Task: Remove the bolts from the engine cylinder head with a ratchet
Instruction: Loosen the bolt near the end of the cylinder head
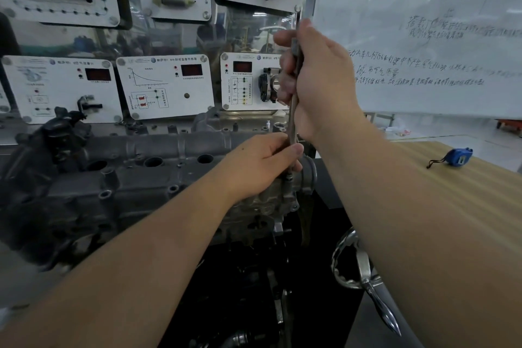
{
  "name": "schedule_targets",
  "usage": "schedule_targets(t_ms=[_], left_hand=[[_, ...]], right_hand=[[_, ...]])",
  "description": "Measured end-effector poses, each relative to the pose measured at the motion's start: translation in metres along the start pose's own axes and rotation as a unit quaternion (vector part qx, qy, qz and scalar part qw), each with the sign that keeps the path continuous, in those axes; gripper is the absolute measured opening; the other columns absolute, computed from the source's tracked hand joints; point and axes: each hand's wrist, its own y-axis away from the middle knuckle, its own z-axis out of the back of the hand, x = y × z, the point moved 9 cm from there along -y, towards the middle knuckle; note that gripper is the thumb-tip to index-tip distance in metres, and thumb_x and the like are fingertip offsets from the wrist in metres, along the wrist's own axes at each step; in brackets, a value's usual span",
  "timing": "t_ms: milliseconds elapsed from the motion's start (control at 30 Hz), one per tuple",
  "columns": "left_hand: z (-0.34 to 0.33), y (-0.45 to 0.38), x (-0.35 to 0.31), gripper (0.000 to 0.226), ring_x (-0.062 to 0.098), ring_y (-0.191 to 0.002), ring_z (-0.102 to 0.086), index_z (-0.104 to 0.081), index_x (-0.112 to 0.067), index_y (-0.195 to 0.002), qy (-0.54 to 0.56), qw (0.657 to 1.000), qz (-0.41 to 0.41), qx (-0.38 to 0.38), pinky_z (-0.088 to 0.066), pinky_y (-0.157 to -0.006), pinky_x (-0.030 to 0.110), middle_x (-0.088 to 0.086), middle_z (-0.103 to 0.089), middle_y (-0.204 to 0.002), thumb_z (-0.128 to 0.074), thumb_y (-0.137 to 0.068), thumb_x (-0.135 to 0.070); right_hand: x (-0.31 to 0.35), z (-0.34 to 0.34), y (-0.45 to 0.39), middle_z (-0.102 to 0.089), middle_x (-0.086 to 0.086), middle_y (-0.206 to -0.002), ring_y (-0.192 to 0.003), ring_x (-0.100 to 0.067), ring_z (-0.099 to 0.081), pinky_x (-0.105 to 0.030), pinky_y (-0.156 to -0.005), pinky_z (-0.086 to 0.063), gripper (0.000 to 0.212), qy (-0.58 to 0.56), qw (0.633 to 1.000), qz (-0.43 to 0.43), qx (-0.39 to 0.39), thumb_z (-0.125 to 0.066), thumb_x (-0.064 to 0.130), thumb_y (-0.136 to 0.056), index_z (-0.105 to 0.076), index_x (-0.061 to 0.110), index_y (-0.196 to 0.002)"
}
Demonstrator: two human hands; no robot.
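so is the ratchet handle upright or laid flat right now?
Upright. The long grey metal ratchet handle stands near vertical over the grey engine cylinder head; right hand grips it high, left hand pinches its base.

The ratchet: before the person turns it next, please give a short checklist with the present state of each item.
1. Right hand grips the ratchet handle: ok.
2. Left hand fingers steady the lower shaft: ok.
3. Tool stands near upright over the cylinder head: ok.
4. Socket seated on a bolt: cannot tell, hidden by the left hand.
5. Tape measure lies away on the table: ok.
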Motion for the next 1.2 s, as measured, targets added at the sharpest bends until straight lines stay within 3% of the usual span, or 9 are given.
schedule_targets(t_ms=[133, 200, 300, 367, 433, 567, 700, 933, 1200], left_hand=[[0.002, 0.000, -0.002, 0.030, 0.002, -0.063, -0.064, -0.064, -0.030, -0.095, -0.029, 0.999, -0.018, -0.013, -0.055, -0.060, 0.027, -0.025, -0.072, -0.095, -0.044, -0.102, -0.050], [0.002, 0.000, -0.003, 0.030, -0.003, -0.048, -0.055, -0.064, -0.026, -0.095, -0.031, 0.999, -0.025, -0.015, -0.043, -0.046, 0.016, -0.028, -0.071, -0.091, -0.045, -0.103, -0.048], [0.002, 0.001, -0.006, 0.029, -0.006, -0.044, -0.050, -0.063, -0.025, -0.093, -0.042, 0.999, -0.028, -0.016, -0.035, -0.042, 0.009, -0.035, -0.064, -0.071, -0.045, -0.104, -0.045], [0.002, 0.002, -0.006, 0.027, -0.005, -0.052, -0.056, -0.063, -0.033, -0.093, -0.051, 0.998, -0.025, -0.016, -0.042, -0.049, 0.012, -0.031, -0.066, -0.073, -0.043, -0.102, -0.050], [0.002, 0.002, -0.003, 0.029, 0.001, -0.067, -0.064, -0.062, -0.041, -0.093, -0.055, 0.998, -0.010, -0.018, -0.057, -0.068, 0.031, -0.019, -0.072, -0.088, -0.040, -0.096, -0.060], [0.000, 0.003, -0.001, 0.039, 0.009, -0.085, -0.069, -0.059, -0.044, -0.093, -0.049, 0.999, 0.001, -0.015, -0.056, -0.083, 0.049, -0.016, -0.073, -0.093, -0.034, -0.083, -0.073], [0.000, 0.004, -0.005, 0.038, 0.007, -0.088, -0.068, -0.058, -0.044, -0.092, -0.046, 0.999, -0.007, -0.019, -0.055, -0.085, 0.049, -0.017, -0.072, -0.093, -0.033, -0.083, -0.072], [0.001, 0.005, -0.002, 0.033, 0.004, -0.073, -0.066, -0.062, -0.039, -0.090, -0.036, 0.999, -0.007, -0.024, -0.057, -0.078, 0.050, -0.017, -0.072, -0.092, -0.038, -0.095, -0.060], [0.002, 0.006, -0.003, 0.028, -0.007, -0.060, -0.059, -0.062, -0.037, -0.092, -0.043, 0.998, -0.020, -0.031, -0.046, -0.061, 0.030, -0.028, -0.069, -0.093, -0.041, -0.103, -0.051]], right_hand=[[0.001, 0.006, -0.002, -0.036, 0.003, -0.056, -0.043, -0.011, -0.026, -0.022, -0.044, -0.023, 0.029, -0.025, 0.999, 0.021, 0.002, -0.047, 0.041, -0.104, -0.050, 0.017, -0.088], [0.006, 0.012, -0.002, -0.042, 0.001, -0.059, -0.043, -0.012, -0.030, -0.021, -0.041, -0.026, 0.028, -0.005, 0.998, 0.055, -0.008, -0.052, 0.032, -0.104, -0.048, 0.017, -0.081], [0.009, 0.019, -0.005, -0.054, 0.003, -0.066, -0.055, -0.011, -0.047, -0.027, -0.046, -0.039, 0.027, 0.014, 0.998, 0.063, -0.021, -0.055, 0.028, -0.103, -0.061, 0.013, -0.081], [0.009, 0.016, -0.007, -0.060, 0.007, -0.067, -0.061, -0.010, -0.052, -0.030, -0.056, -0.046, 0.028, 0.054, 0.998, 0.043, 0.007, -0.055, 0.031, -0.102, -0.071, 0.013, -0.088], [0.005, 0.005, -0.007, -0.061, 0.004, -0.068, -0.058, -0.011, -0.053, -0.030, -0.056, -0.047, 0.028, 0.039, 0.997, 0.000, 0.063, -0.052, 0.032, -0.103, -0.071, 0.012, -0.097], [-0.001, -0.002, -0.004, -0.048, 0.004, -0.056, -0.044, -0.010, -0.035, -0.025, -0.043, -0.030, 0.027, -0.023, 0.998, -0.035, 0.056, -0.042, 0.031, -0.107, -0.060, 0.013, -0.098], [0.001, -0.001, -0.001, -0.038, 0.007, -0.054, -0.044, -0.009, -0.026, -0.023, -0.040, -0.022, 0.032, -0.018, 0.999, 0.001, 0.028, -0.049, 0.046, -0.102, -0.052, 0.018, -0.086], [0.001, 0.004, -0.002, -0.044, 0.004, -0.055, -0.041, -0.008, -0.032, -0.021, -0.038, -0.026, 0.026, -0.022, 1.000, 0.023, -0.002, -0.050, 0.031, -0.105, -0.050, 0.013, -0.085], [-0.002, 0.004, -0.003, -0.041, 0.003, -0.053, -0.041, -0.010, -0.026, -0.020, -0.040, -0.022, 0.025, -0.043, 0.999, 0.022, 0.001, -0.050, 0.029, -0.104, -0.049, 0.015, -0.083]])
